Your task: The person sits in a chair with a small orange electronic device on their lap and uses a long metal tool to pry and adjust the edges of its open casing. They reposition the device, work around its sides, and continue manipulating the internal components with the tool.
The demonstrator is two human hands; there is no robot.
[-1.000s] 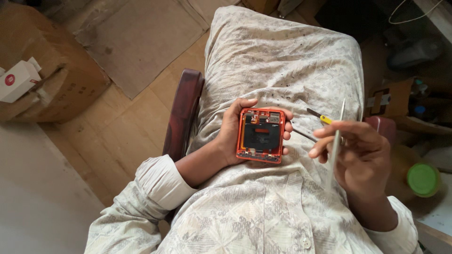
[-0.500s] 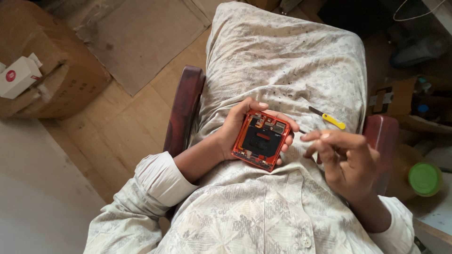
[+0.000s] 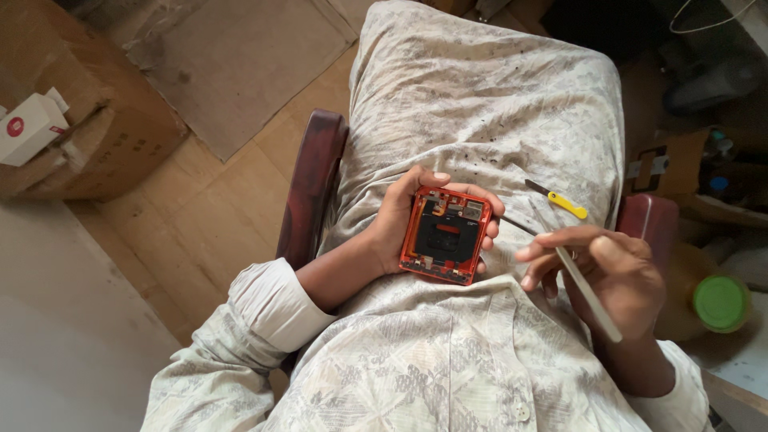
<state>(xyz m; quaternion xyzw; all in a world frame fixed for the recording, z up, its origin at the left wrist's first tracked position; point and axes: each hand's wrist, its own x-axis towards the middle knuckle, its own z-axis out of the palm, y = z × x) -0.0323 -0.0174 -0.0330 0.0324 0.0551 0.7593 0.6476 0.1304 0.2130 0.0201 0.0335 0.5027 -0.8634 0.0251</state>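
Note:
My left hand (image 3: 400,216) grips an opened orange phone frame (image 3: 444,235) over my lap, its dark inner parts facing up. My right hand (image 3: 612,276) holds a thin pale pair of tweezers (image 3: 588,292) like a pen, the dark tip reaching toward the frame's right edge. A small yellow-handled tool (image 3: 564,202) lies on the patterned cloth (image 3: 488,104) over my legs, just beyond my right hand.
I sit on a dark red chair (image 3: 312,184) over a wooden floor. A cardboard box (image 3: 88,120) with a small white box (image 3: 28,128) on it stands at the left. A green-lidded jar (image 3: 722,302) and clutter sit at the right.
The right hand turned the tweezers from upright to pointing at the frame. The left hand tilted the frame, then levelled it slightly.

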